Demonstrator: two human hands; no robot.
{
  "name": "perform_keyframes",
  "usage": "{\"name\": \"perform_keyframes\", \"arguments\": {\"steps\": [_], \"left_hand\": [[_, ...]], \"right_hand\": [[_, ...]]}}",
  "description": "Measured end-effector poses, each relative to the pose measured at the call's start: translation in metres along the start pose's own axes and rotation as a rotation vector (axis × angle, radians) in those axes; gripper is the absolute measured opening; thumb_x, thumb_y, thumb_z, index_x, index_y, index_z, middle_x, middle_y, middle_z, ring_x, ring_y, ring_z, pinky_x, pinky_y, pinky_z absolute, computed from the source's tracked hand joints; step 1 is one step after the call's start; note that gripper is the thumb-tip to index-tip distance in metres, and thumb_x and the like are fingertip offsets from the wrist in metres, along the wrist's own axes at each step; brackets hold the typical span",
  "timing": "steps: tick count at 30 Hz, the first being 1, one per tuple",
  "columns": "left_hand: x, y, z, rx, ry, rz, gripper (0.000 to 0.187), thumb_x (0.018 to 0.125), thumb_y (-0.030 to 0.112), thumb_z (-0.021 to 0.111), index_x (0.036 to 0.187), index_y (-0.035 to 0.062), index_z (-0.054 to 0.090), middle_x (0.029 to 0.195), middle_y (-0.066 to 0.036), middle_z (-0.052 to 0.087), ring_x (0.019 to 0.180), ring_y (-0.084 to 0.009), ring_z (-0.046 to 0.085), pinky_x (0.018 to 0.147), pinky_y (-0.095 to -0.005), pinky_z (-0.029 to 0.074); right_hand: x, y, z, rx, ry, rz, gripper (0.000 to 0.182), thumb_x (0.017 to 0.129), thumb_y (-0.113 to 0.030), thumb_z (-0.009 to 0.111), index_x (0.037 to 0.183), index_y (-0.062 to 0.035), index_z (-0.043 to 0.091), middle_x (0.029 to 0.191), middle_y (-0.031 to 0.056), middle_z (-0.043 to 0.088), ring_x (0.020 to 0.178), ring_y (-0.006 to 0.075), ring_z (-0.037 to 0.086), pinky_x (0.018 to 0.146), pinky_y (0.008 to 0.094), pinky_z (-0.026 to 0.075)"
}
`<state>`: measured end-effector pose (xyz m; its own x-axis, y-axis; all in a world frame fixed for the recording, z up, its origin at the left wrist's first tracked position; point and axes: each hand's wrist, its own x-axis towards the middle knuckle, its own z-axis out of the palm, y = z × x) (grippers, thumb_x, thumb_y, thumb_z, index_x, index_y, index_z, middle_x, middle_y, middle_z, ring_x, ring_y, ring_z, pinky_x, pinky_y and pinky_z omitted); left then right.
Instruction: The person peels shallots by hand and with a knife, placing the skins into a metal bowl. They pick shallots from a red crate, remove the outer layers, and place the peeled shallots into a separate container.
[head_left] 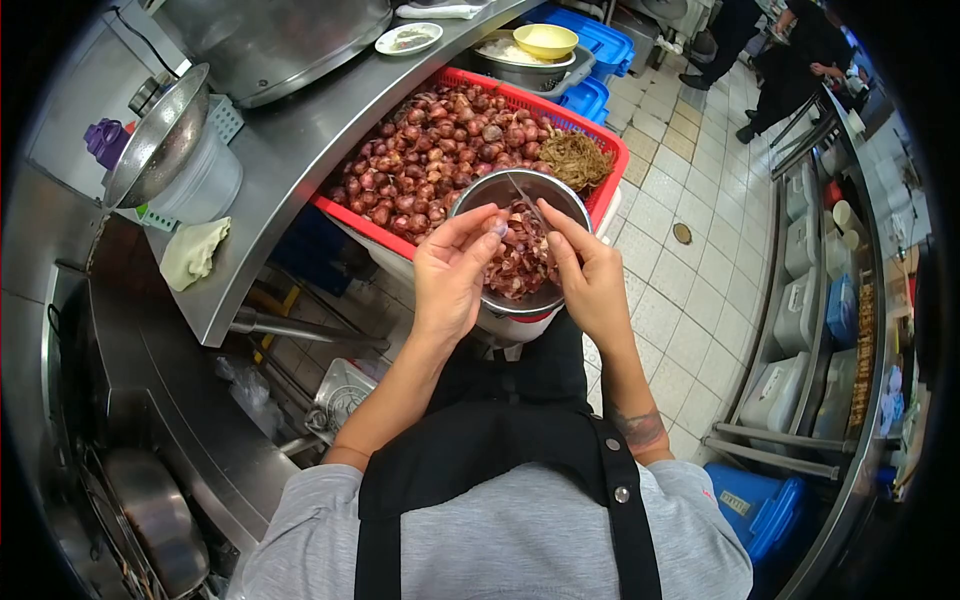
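Both hands are raised over a metal bowl (576, 200) that holds reddish-purple peels and pieces (522, 258). Between the thumb and fingertips of my left hand (452, 268) is a small pale purple shallot. My right hand (590, 270) is closed around a small knife (521, 190), its blade pointing up and left over the bowl; the handle is mostly hidden by the fingers. Behind the bowl, a red basket (615, 170) is filled with unpeeled shallots (440, 150), and a tangle of brown fibres (577, 160) lies at its right end.
A steel counter (290, 160) runs along the left, carrying a large pot (270, 40), a colander (165, 140) and a cloth (195, 252). A yellow bowl (546, 40) is beyond the basket. Shelves with tubs (780, 392) line the right. Two people in dark clothes stand at the upper right.
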<state>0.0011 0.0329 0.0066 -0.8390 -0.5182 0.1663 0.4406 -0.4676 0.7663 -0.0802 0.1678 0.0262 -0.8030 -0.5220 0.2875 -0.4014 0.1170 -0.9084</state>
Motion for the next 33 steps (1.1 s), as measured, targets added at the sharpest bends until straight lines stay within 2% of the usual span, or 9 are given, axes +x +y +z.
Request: {"name": "perform_keyframes", "arguments": {"steps": [6, 8, 10, 13, 18, 21, 25, 29, 33], "left_hand": [[0.003, -0.004, -0.003, -0.065, 0.025, 0.038, 0.029, 0.084, -0.005, 0.061, 0.113, -0.0056, 0.057, 0.101, -0.009, 0.063, 0.092, -0.0126, 0.06, 0.085, -0.0245, 0.049], [0.004, -0.008, -0.006, -0.061, 0.021, 0.059, 0.029, 0.084, -0.005, 0.061, 0.112, -0.0056, 0.057, 0.102, -0.01, 0.063, 0.092, -0.0127, 0.06, 0.085, -0.025, 0.049], [0.004, -0.008, -0.003, -0.062, 0.049, 0.046, 0.028, 0.083, -0.006, 0.061, 0.111, -0.0056, 0.058, 0.102, -0.01, 0.063, 0.092, -0.0128, 0.06, 0.084, -0.0255, 0.05], [0.003, -0.009, -0.005, -0.046, 0.041, 0.047, 0.027, 0.084, -0.006, 0.061, 0.11, -0.0047, 0.058, 0.105, -0.011, 0.063, 0.095, -0.0157, 0.06, 0.086, -0.0287, 0.049], [-0.001, -0.01, -0.005, -0.035, 0.01, 0.073, 0.027, 0.084, -0.006, 0.059, 0.111, -0.0038, 0.058, 0.108, -0.013, 0.062, 0.097, -0.0178, 0.061, 0.087, -0.0306, 0.05], [-0.003, -0.009, -0.003, -0.041, -0.002, 0.06, 0.029, 0.084, -0.006, 0.059, 0.113, -0.0037, 0.057, 0.107, -0.013, 0.062, 0.096, -0.0176, 0.061, 0.087, -0.0298, 0.05], [-0.002, -0.007, 0.0, -0.11, -0.006, 0.001, 0.031, 0.084, -0.005, 0.059, 0.115, -0.0031, 0.056, 0.107, -0.013, 0.062, 0.095, -0.0185, 0.062, 0.087, -0.0295, 0.051], [-0.003, -0.003, 0.004, -0.127, -0.008, -0.044, 0.032, 0.085, -0.004, 0.059, 0.116, -0.0017, 0.056, 0.109, -0.013, 0.061, 0.096, -0.0195, 0.062, 0.085, -0.0296, 0.051], [0.0, -0.009, -0.005, -0.105, -0.001, 0.014, 0.03, 0.084, -0.004, 0.06, 0.114, -0.0026, 0.057, 0.107, -0.012, 0.062, 0.094, -0.0171, 0.062, 0.083, -0.0277, 0.051]], "right_hand": [[-0.003, -0.004, -0.005, -0.056, -0.139, 0.045, 0.031, 0.087, -0.007, 0.057, 0.118, -0.0045, 0.06, 0.102, 0.0166, 0.066, 0.089, 0.0218, 0.065, 0.079, 0.0302, 0.048], [-0.003, 0.0, 0.001, 0.014, -0.122, -0.144, 0.033, 0.089, -0.005, 0.054, 0.122, -0.0054, 0.058, 0.099, 0.0106, 0.066, 0.082, 0.0122, 0.059, 0.075, 0.0254, 0.047], [-0.004, -0.004, 0.005, 0.095, -0.14, -0.172, 0.034, 0.088, -0.005, 0.054, 0.122, -0.0061, 0.058, 0.103, 0.0097, 0.065, 0.089, 0.0126, 0.057, 0.079, 0.0258, 0.046], [-0.01, -0.014, 0.006, 0.172, -0.179, -0.067, 0.034, 0.087, -0.005, 0.056, 0.12, -0.0063, 0.059, 0.114, 0.0141, 0.063, 0.107, 0.0227, 0.06, 0.091, 0.0316, 0.045], [-0.011, -0.007, 0.009, 0.164, -0.142, -0.125, 0.032, 0.089, -0.005, 0.054, 0.12, -0.0051, 0.059, 0.105, 0.0114, 0.066, 0.092, 0.0174, 0.064, 0.082, 0.0286, 0.048], [-0.011, -0.011, 0.001, 0.384, -0.244, 0.13, 0.029, 0.092, -0.008, 0.052, 0.119, -0.0045, 0.06, 0.094, 0.0055, 0.066, 0.075, 0.0099, 0.058, 0.071, 0.0238, 0.048], [-0.005, 0.01, -0.009, 0.815, -0.392, 0.352, 0.029, 0.094, -0.011, 0.049, 0.121, -0.0043, 0.059, 0.091, 0.0018, 0.063, 0.07, 0.0051, 0.051, 0.065, 0.0212, 0.045], [-0.004, 0.008, 0.003, 0.338, -0.078, 0.143, 0.031, 0.093, -0.01, 0.051, 0.123, -0.0038, 0.057, 0.102, 0.0064, 0.065, 0.079, 0.0096, 0.058, 0.073, 0.0249, 0.048], [-0.007, -0.011, 0.002, 0.174, -0.08, 0.024, 0.034, 0.089, -0.006, 0.055, 0.122, -0.0042, 0.057, 0.11, 0.0117, 0.065, 0.089, 0.0163, 0.062, 0.083, 0.0294, 0.048]]}}
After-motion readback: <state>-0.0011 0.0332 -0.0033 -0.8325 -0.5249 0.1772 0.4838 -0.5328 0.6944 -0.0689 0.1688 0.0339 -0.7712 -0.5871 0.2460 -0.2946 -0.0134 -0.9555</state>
